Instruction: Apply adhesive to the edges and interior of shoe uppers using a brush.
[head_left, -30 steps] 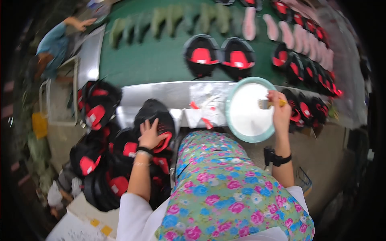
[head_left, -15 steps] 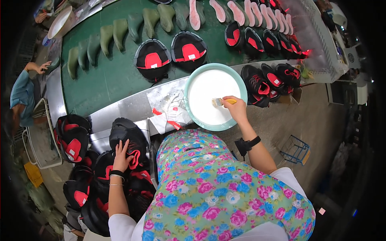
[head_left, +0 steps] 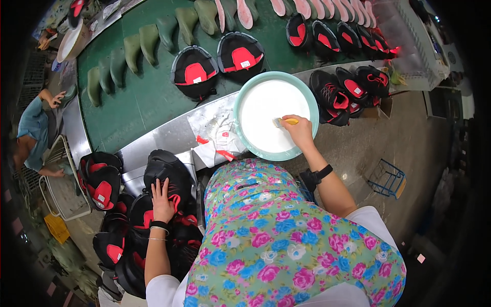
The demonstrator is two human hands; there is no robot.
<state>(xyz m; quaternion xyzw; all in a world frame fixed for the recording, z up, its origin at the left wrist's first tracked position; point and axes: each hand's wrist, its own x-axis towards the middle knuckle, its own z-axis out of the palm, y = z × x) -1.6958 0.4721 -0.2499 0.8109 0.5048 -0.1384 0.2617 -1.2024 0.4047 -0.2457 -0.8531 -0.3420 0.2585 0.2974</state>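
Observation:
My right hand point(head_left: 300, 130) is closed round the yellow handle of a flat paintbrush point(head_left: 290, 121). Its bristles are over or in the white liquid point(head_left: 262, 108) that fills a pale green basin point(head_left: 276, 155); I cannot tell how deep they sit. To the left, my left hand point(head_left: 162, 202) lies with fingers spread on a black shoe upper point(head_left: 166, 170) with red lining. That upper rests on a pile of similar black and red uppers point(head_left: 110, 248). Between basin and pile lies a smeared white cloth point(head_left: 217, 134) with red strips.
Two black uppers point(head_left: 194, 72) stand on the green work surface point(head_left: 138, 97). Behind them are green foot-shaped lasts point(head_left: 148, 43) and pink insoles point(head_left: 302, 9). More shoes point(head_left: 327, 97) are heaped right of the basin. A person in blue point(head_left: 35, 130) is at the left.
The whole view has shifted slightly. Another pink insole shows among the lasts at the far edge. My left hand stays on the upper, and my right still holds the brush at the liquid.

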